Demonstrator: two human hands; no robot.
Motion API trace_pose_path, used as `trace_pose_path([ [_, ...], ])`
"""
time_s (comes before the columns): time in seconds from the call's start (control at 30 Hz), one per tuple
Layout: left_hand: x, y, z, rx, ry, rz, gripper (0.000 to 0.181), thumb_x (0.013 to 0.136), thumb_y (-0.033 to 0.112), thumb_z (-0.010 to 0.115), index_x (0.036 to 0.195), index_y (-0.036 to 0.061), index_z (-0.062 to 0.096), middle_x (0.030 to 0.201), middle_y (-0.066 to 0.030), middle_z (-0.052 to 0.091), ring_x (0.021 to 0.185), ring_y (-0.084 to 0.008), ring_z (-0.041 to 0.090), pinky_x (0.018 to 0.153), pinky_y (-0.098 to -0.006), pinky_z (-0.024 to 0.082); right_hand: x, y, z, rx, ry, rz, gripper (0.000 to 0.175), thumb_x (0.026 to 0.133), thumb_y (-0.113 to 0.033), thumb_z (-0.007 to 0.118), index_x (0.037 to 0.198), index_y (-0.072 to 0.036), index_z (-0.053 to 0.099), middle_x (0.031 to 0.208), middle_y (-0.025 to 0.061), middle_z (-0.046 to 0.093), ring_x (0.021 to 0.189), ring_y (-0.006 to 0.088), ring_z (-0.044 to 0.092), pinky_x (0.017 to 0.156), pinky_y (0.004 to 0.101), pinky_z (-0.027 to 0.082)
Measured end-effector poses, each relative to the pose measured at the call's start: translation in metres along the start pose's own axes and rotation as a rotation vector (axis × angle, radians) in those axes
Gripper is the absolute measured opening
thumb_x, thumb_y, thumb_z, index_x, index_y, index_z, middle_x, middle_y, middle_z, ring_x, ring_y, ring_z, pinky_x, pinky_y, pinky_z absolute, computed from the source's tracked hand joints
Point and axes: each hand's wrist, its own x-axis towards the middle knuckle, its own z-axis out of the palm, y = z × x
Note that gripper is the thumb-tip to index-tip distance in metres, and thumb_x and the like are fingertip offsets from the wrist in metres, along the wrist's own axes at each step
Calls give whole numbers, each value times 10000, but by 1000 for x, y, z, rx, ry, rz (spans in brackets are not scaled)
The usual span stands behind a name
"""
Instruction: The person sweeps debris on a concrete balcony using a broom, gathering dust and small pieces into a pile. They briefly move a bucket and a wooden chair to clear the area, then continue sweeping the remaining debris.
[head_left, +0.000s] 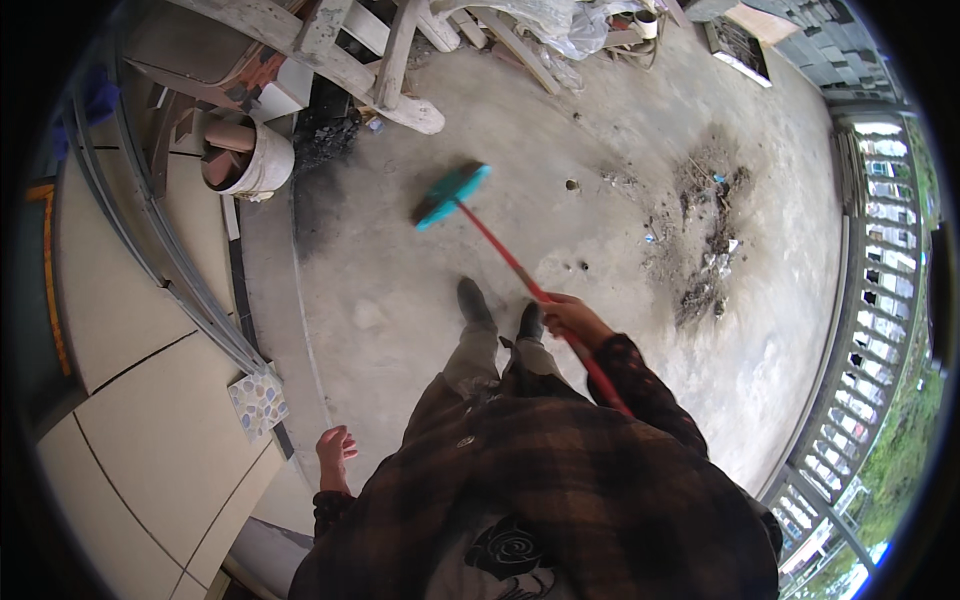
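Note:
My right hand (571, 318) is closed around the red handle of a broom (495, 238), to the right of my body. The broom's teal head (453, 196) with dark bristles is ahead of my feet, slightly blurred, over the concrete floor (390, 300); whether it touches the floor I cannot tell. My left hand (337, 445) hangs at my left side with nothing in it, its fingers loosely curled and a little apart. To the right lies a long heap of dirt and litter (716, 255) on the concrete.
A white bucket (268, 161) of broken tile or brick pieces stands at the left, near black debris (330, 124). Wooden trestle legs (390, 64) and loose planks (514, 49) are ahead. Metal rails (161, 240) curve along the left tiles. A balustrade (874, 307) borders the right.

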Motion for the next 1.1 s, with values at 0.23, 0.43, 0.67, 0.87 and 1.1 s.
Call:
trace_pose_path([
  [0.23, 25, 31, 45, 8, -167, 117, 337, 803, 264, 660, 1055, 48, 602, 865, -107, 631, 729, -218, 634, 577, -358, 548, -135, 7, -62, -219, 546, 23, 315, 868, -143, 543, 1153, -16, 494, 664, 36, 493, 449, 98, 447, 409, 253, 405],
  [0.43, -8, 17, 50, 62, -115, 92, 344, 806, 277, 661, 1052, 44, 600, 885, -120, 634, 732, -226, 641, 581, -355, 552, -184, 46, -43, -215, 478, 43, 451, 863, -160, 567, 1299, -111, 464, 667, 7, 502, 500, 94, 472, 439, 258, 419],
  [0.67, -59, -38, 69, 23, -80, 110, 333, 803, 264, 660, 1038, 36, 597, 860, -125, 628, 711, -236, 637, 574, -371, 550, -148, 96, -92, -380, 184, -34, 440, 849, -178, 578, 1256, -29, 507, 746, 18, 575, 622, 99, 528, 564, 251, 452],
  [0.87, -90, -88, 106, -15, -132, 48, 342, 800, 259, 669, 1038, 26, 595, 856, -128, 632, 708, -244, 639, 578, -370, 549, -255, 93, -210, -365, 466, 171, 322, 851, -117, 552, 1156, -18, 524, 606, 14, 472, 445, 118, 468, 391, 281, 431],
  [1.1, -95, -128, 105, -110, -84, 74, 334, 799, 273, 660, 1016, 25, 607, 830, -123, 642, 696, -230, 644, 571, -352, 546, -293, 77, -209, -584, 663, 23, 420, 822, -78, 519, 1225, 5, 437, 594, 28, 475, 395, 117, 450, 318, 296, 388],
])
